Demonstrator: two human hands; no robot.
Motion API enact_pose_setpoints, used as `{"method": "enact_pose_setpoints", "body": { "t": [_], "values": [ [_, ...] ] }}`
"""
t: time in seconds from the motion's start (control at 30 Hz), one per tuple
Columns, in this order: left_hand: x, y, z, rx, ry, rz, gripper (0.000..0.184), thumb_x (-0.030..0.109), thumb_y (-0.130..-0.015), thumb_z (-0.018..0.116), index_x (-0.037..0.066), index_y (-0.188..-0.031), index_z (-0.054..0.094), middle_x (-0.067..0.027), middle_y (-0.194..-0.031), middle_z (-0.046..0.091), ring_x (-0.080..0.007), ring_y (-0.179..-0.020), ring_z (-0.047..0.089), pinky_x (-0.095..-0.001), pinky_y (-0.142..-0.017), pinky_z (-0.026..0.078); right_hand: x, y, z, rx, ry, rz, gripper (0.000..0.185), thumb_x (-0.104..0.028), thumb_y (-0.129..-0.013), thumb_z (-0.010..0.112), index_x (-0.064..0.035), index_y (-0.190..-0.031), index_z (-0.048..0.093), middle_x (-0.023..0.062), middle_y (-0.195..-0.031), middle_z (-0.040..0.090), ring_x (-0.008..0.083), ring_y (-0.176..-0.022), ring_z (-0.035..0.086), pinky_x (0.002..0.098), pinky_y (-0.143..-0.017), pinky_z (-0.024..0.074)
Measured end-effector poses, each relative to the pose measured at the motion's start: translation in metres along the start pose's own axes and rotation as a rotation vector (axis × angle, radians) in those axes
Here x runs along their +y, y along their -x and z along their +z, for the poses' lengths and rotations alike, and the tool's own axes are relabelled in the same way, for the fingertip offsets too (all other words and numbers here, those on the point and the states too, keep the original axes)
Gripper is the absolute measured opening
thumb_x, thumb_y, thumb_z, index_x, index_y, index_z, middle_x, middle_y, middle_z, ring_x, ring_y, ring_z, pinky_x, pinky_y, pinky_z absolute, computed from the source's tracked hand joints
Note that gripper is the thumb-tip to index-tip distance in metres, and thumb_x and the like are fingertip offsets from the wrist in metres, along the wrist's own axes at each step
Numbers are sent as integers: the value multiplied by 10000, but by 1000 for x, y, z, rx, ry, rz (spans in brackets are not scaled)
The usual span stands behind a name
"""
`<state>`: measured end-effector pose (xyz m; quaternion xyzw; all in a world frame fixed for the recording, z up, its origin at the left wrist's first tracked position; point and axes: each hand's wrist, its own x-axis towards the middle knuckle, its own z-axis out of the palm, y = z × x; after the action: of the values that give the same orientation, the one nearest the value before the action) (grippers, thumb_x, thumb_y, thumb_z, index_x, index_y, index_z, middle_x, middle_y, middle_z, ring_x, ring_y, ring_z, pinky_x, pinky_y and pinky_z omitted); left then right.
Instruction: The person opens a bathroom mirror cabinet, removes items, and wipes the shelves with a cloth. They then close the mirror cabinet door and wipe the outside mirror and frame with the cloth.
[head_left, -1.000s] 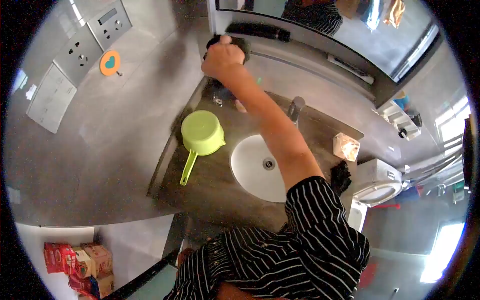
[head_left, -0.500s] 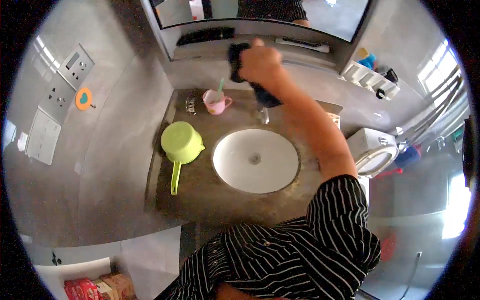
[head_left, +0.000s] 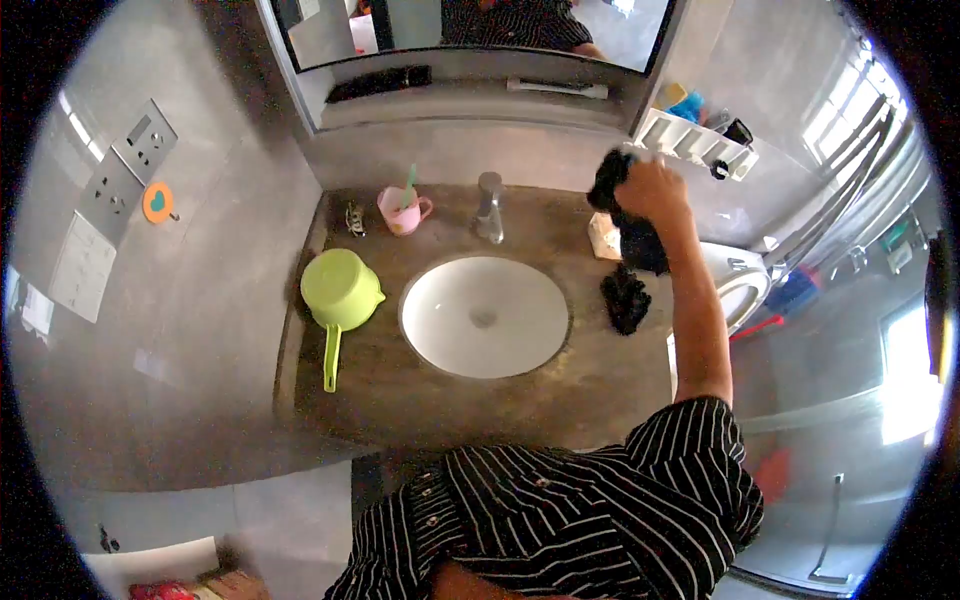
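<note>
My right hand (head_left: 655, 192) is closed around a bunched black cloth (head_left: 610, 178), with part of it hanging below the fingers. It is above the back right of the counter, near the wall. Beneath the hanging cloth, a pale box-like item (head_left: 604, 237) stands against the backsplash, partly covered. A crumpled black thing (head_left: 626, 299) lies on the counter to the right of the white sink basin (head_left: 484, 318); I cannot tell whether it joins the held cloth. My left hand is out of sight.
A green dipper (head_left: 342, 288) sits upside down on the brown counter (head_left: 470, 415) at left. Behind it are a pink cup (head_left: 403, 212) with a toothbrush and a small dark item (head_left: 355, 218). The faucet (head_left: 489, 208) stands behind the basin. A white wall rack (head_left: 695, 140) is at right.
My right hand has moved with the black cloth from the ledge above the faucet to the right side of the counter. The faucet, pale box and black thing on the counter now show more fully.
</note>
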<state>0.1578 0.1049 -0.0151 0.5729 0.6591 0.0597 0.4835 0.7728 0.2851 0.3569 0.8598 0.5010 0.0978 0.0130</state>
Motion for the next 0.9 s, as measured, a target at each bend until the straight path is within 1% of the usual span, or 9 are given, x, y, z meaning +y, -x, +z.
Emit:
{"method": "enact_pose_setpoints", "body": {
  "t": [0.1,0.17,0.27,0.4,0.5,0.57,0.67,0.8,0.9],
  "values": [
    [-15,14,3,20,9,-11,272,305,-881,546,43,-930,598,-132,-839,624,-293,-729,585,-389,-617,462,14,66,40,-37,-151,-63,392,-334,-732,556,-124,-1047,658,234,-1039,572,408,-990,568,474,-878,457],
    [-26,27,8,25,16,-33,274,308,-880,548,43,-929,598,-134,-843,626,-297,-732,588,-391,-619,464,3,107,52,-269,-100,-23,429,-360,-731,589,-148,-1101,630,213,-1072,550,392,-971,575,485,-825,472],
    [-34,46,13,31,34,-76,277,312,-880,550,43,-928,598,-136,-848,629,-302,-738,593,-394,-623,466,-3,166,125,-275,-210,-98,569,-365,-735,660,-178,-1251,512,179,-1155,483,377,-930,596,464,-763,519],
    [-53,73,15,61,58,-111,282,317,-879,552,43,-926,598,-140,-855,634,-309,-745,599,-398,-628,470,-10,223,226,-451,-119,-252,777,-494,-707,700,-185,-1351,394,179,-1375,330,401,-1223,366,610,-933,363],
    [-69,97,10,111,83,-133,285,321,-878,554,43,-924,598,-142,-860,637,-314,-751,603,-401,-632,472,-40,222,171,-523,-79,-165,759,-483,-723,687,-158,-1344,396,159,-1407,294,397,-1277,294,643,-974,287],
    [-85,111,11,148,107,-143,287,323,-878,556,43,-923,598,-144,-864,639,-317,-755,606,-403,-634,474,-65,218,160,-301,-79,-263,644,-435,-777,637,-125,-1304,434,168,-1325,393,371,-1223,387,580,-952,358],
    [-125,142,19,215,134,-159,290,327,-877,558,43,-922,598,-147,-869,642,-323,-760,611,-406,-638,477,-129,217,151,-307,-265,-461,516,-353,-789,613,-107,-1230,504,157,-1191,499,338,-1080,509,488,-883,438],
    [-205,186,50,307,69,-169,295,332,-876,560,43,-920,598,-150,-876,646,-330,-767,617,-410,-643,480,-258,295,104,-105,122,-1199,403,-271,-781,619,-94,-1138,563,119,-1044,578,323,-895,579,446,-765,478],
    [-274,223,86,383,-325,-76,298,336,-875,562,43,-918,598,-153,-881,649,-335,-773,621,-413,-647,483,-338,373,131,-298,-102,-1626,385,-276,-795,628,-106,-1134,565,117,-1012,605,314,-903,588,450,-765,477]
  ]
}}
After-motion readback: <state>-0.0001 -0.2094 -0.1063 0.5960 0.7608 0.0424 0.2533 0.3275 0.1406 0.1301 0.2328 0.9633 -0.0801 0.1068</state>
